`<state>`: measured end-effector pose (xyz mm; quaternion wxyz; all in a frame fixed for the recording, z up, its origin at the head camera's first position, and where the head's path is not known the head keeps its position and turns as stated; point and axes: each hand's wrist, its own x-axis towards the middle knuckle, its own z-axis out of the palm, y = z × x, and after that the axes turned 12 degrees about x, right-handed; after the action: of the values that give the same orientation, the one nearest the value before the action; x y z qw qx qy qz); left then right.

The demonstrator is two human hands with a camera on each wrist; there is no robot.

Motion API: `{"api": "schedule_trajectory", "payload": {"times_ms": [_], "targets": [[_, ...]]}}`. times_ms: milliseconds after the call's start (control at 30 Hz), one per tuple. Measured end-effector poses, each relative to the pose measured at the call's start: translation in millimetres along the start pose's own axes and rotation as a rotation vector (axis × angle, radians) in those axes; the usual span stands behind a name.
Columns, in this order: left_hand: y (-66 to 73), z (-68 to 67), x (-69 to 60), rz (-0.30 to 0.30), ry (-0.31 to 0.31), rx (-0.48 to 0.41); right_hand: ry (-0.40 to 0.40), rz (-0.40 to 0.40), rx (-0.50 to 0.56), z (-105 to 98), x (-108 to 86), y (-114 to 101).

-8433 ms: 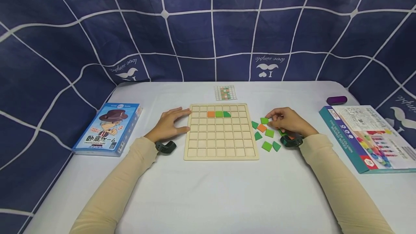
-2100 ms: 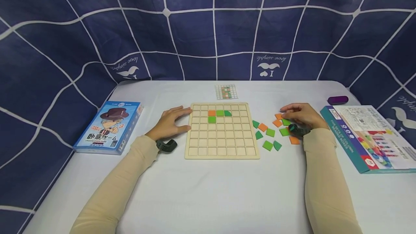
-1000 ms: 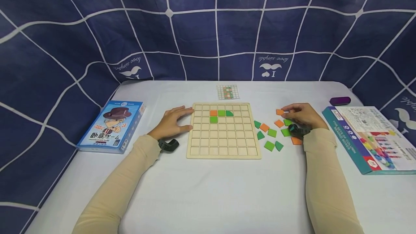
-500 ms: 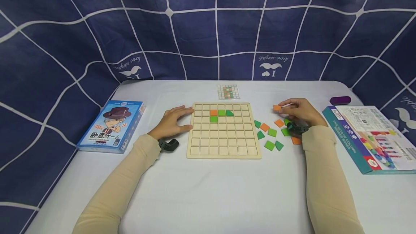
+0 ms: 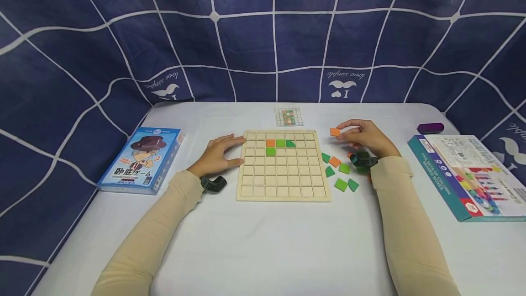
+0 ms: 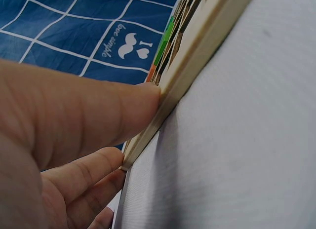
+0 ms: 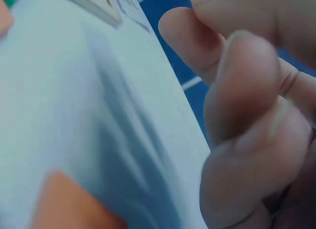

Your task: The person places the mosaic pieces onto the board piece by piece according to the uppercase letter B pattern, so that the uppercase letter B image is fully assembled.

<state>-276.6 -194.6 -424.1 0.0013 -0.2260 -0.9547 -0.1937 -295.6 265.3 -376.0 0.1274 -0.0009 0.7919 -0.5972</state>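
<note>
My right hand (image 5: 363, 137) pinches an orange square tile (image 5: 334, 132) between thumb and fingertips, held above the table to the right of the wooden grid board (image 5: 283, 197). In the right wrist view only a sliver of that tile shows past the fingertips. My left hand (image 5: 218, 155) rests against the board's left edge with fingers spread; the left wrist view shows the thumb (image 6: 133, 108) touching its side. On the board lie an orange tile (image 5: 270, 143), a green square (image 5: 280, 143), a dark green quarter-round piece (image 5: 290, 143) and, one row nearer, another green square (image 5: 270, 151).
Loose green and orange pieces (image 5: 340, 184) lie right of the board, some hidden under my right wrist. Behind the board is a pattern card (image 5: 288, 117). A blue game box (image 5: 139, 161) stands left, a beaded-boxes carton (image 5: 472, 177) and a purple case (image 5: 430, 128) right.
A green square has appeared in the board's third row since the oldest frame. My right hand has picked up an orange tile and moved it left toward the board. The left hand stays put.
</note>
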Motion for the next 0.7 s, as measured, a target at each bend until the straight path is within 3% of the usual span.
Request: {"api": "schedule_trajectory", "payload": {"times_ms": [467,700], "targets": [[-1.0,-0.2,-0.4,0.006,-0.002,-0.006,-0.093,-0.102,0.07,27,3.1,-11],[-1.8,-0.2,0.0,0.006,-0.001,-0.005,-0.117,-0.094,0.075,43,9.1,-12]]}}
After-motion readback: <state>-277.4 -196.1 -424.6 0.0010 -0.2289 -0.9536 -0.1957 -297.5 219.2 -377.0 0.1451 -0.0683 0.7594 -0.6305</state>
